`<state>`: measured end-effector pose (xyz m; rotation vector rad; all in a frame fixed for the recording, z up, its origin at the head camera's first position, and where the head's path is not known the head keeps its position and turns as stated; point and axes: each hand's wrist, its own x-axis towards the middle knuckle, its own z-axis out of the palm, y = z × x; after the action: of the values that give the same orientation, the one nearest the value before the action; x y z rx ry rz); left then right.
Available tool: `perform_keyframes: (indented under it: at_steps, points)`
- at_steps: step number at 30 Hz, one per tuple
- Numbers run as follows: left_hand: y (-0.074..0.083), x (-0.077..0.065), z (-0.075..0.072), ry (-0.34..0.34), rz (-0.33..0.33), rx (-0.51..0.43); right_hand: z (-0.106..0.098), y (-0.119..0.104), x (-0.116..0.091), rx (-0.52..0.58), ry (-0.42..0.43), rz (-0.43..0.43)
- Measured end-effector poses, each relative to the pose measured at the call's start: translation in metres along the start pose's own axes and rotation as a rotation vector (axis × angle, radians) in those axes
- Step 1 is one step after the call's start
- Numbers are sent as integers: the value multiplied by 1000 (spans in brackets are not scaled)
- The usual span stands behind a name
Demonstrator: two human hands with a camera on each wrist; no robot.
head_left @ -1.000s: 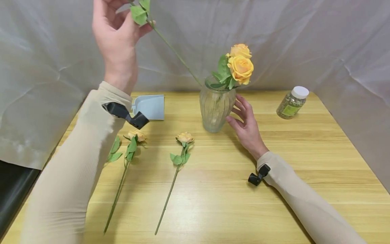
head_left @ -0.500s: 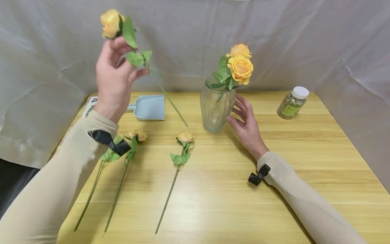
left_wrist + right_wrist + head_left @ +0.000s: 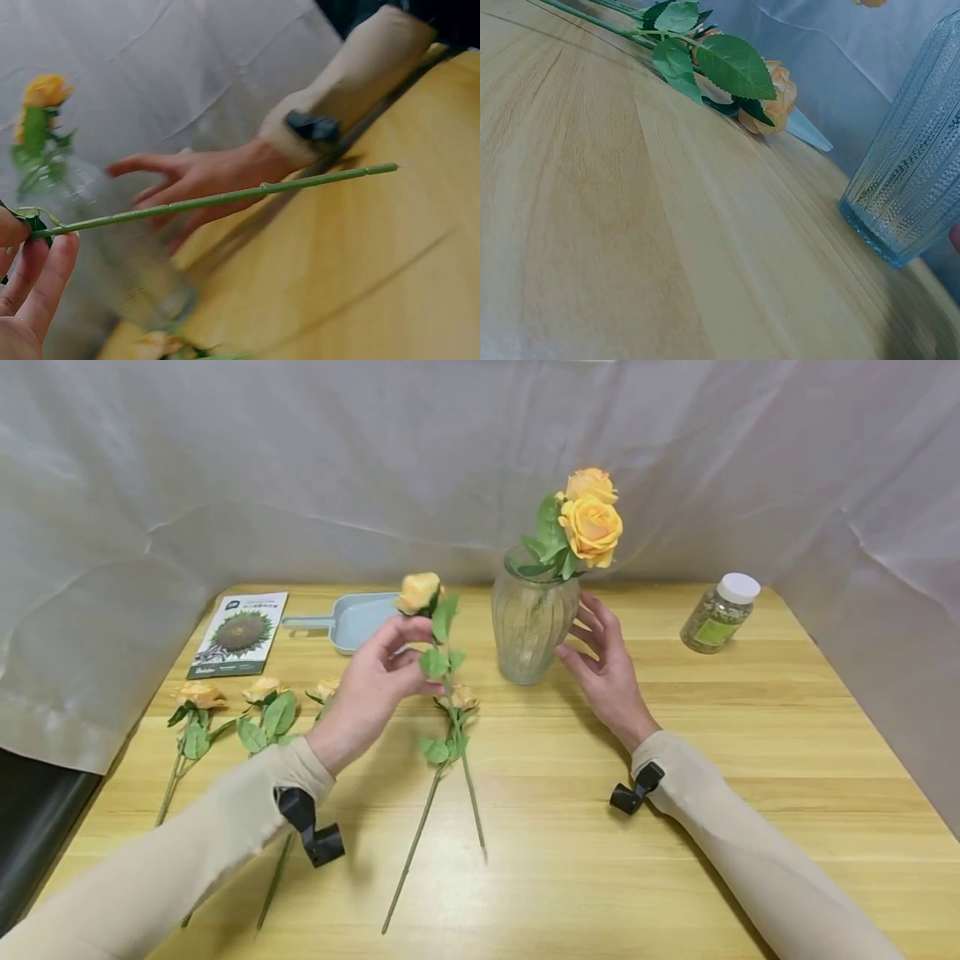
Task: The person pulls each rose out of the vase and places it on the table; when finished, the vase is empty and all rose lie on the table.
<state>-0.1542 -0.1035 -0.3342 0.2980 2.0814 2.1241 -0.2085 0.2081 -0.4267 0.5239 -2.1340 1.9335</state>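
Observation:
My left hand (image 3: 371,685) pinches the stem of a yellow-orange artificial rose (image 3: 420,593) near its leaves, over the table left of the vase. Its green stem (image 3: 225,199) slants down toward me in the head view, crossing above a rose lying on the table (image 3: 412,847). A ribbed clear glass vase (image 3: 528,627) stands upright at the back, with yellow roses (image 3: 592,531) leaning right in its mouth. Beside the vase's right side, my right hand (image 3: 611,681) has its fingers spread and relaxed, fingertips at the glass; its far fingers are partly hidden.
Several more roses (image 3: 198,695) lie at the left, partly under my left arm. Behind them are a seed packet (image 3: 242,635) and a light blue dustpan (image 3: 358,622). A white-lidded jar of green bits (image 3: 718,614) stands back right. Grey fabric (image 3: 360,468) hangs behind.
My left hand has come down and right with the rose; its stem end has swung from the vase's rim toward me. The seed packet is uncovered. My right hand and the vase stay put.

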Motion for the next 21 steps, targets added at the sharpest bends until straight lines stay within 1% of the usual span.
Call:
perform_keyframes:
  at_steps: [6, 10, 16, 18, 21]
  points:
    - [-12, -13, 26, -91, -95, -38, 0, 2, 0, -8, -7, 2]
    - [-21, -21, 44, -139, -143, -18, 0, 3, 0, -8, -9, -1]
    - [-35, -28, 69, -217, -167, 25, -1, 2, -1, -13, -10, -14]
    - [-38, -29, 75, -235, -173, 31, -1, 2, -1, -19, -8, -20]
    - [-42, -30, 83, -247, -199, 36, 0, 2, -1, -26, -7, -24]
